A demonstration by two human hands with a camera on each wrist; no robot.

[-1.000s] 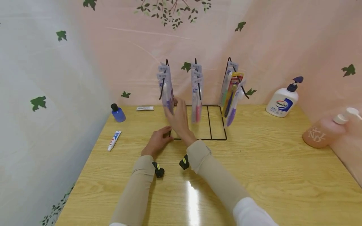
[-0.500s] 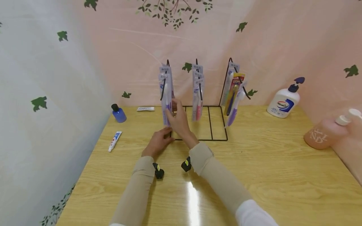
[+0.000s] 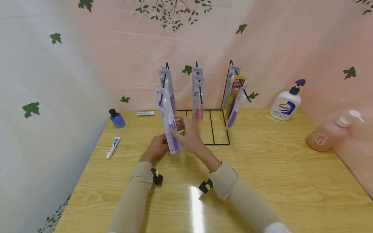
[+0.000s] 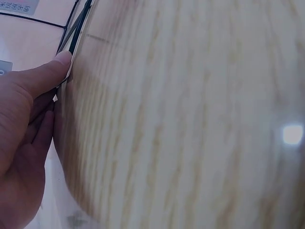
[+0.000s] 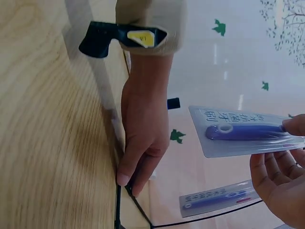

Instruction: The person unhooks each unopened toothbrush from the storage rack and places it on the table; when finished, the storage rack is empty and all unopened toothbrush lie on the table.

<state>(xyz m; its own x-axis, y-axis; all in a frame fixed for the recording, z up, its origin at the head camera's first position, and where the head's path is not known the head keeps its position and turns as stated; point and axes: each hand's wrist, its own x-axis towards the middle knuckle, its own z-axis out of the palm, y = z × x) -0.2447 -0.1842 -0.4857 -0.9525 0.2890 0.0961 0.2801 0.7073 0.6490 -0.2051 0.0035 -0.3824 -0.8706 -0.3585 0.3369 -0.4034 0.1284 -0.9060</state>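
Observation:
My right hand (image 3: 189, 137) pinches a packaged purple toothbrush (image 3: 172, 129) by its lower half, thumb in front and fingers behind. The top of its card overlaps the front end of the left hook, and the pack tilts toward me. In the right wrist view the toothbrush pack (image 5: 248, 133) lies between thumb and fingers (image 5: 267, 167). My left hand (image 3: 155, 148) grips the front left corner of the black wire display rack (image 3: 212, 129), low at the table. Thumb and fingers pinch the wire in the left wrist view, where my left hand (image 4: 24, 105) shows at the left edge.
More packaged toothbrushes hang on the left hook, the middle hook (image 3: 199, 81) and the right hook (image 3: 233, 84). A blue bottle (image 3: 118, 119) and two toothpaste tubes, one upright-lying tube (image 3: 113, 148), are at left. A white pump bottle (image 3: 285, 105) and a pink pump bottle (image 3: 326, 134) stand at right.
My right hand has drawn the front toothbrush pack on the left hook toward me and down, apart from the packs behind it. The left hand stays at the rack corner.

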